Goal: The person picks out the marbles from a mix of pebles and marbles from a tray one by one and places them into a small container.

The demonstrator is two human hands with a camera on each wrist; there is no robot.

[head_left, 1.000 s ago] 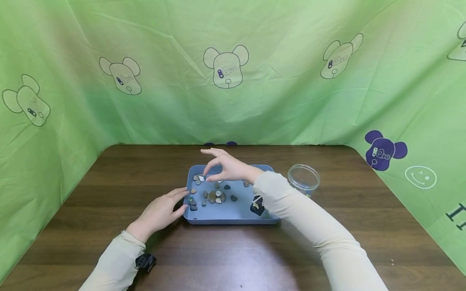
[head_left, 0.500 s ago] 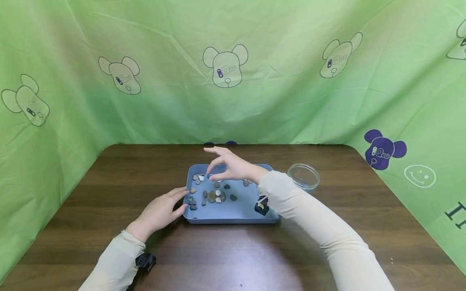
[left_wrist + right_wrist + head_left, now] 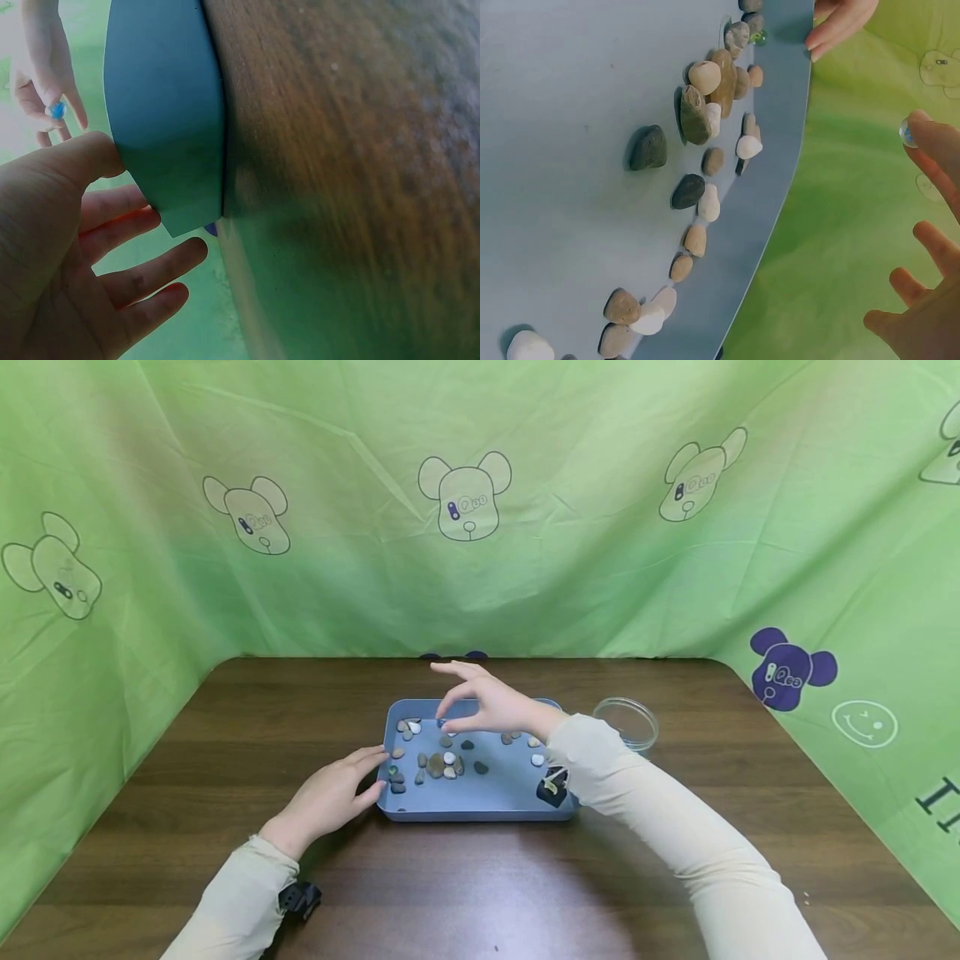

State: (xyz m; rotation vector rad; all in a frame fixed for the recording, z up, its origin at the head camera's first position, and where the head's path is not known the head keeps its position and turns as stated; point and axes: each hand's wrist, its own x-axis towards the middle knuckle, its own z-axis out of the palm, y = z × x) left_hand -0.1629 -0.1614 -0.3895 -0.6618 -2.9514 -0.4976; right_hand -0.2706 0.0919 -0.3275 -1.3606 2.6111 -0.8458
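My right hand (image 3: 495, 703) hovers over the back part of a blue tray (image 3: 480, 816), pinching a clear glass marble with blue inside (image 3: 908, 133) between thumb and forefinger. Its other fingers are spread. In the left wrist view the blue marble (image 3: 57, 110) shows at those fingertips, above the rim. At the tray's left side, my left hand (image 3: 330, 797) touches the wall with thumb and fingertips, fingers loosely extended. Grey, brown and white pebbles (image 3: 695, 115) lie scattered over the tray floor. A green marble (image 3: 758, 37) sits among the pebbles near the left end.
Behind my right forearm stands a clear round jar (image 3: 626, 722), partly hidden by the sleeve. The brown wooden table (image 3: 420, 893) carries everything. A green printed cloth (image 3: 472, 602) hangs behind and at both sides.
My right hand has drifted rightward over the tray with the marble still pinched, uncovering pebbles at the tray's right side. The left hand has stayed at the tray's edge.
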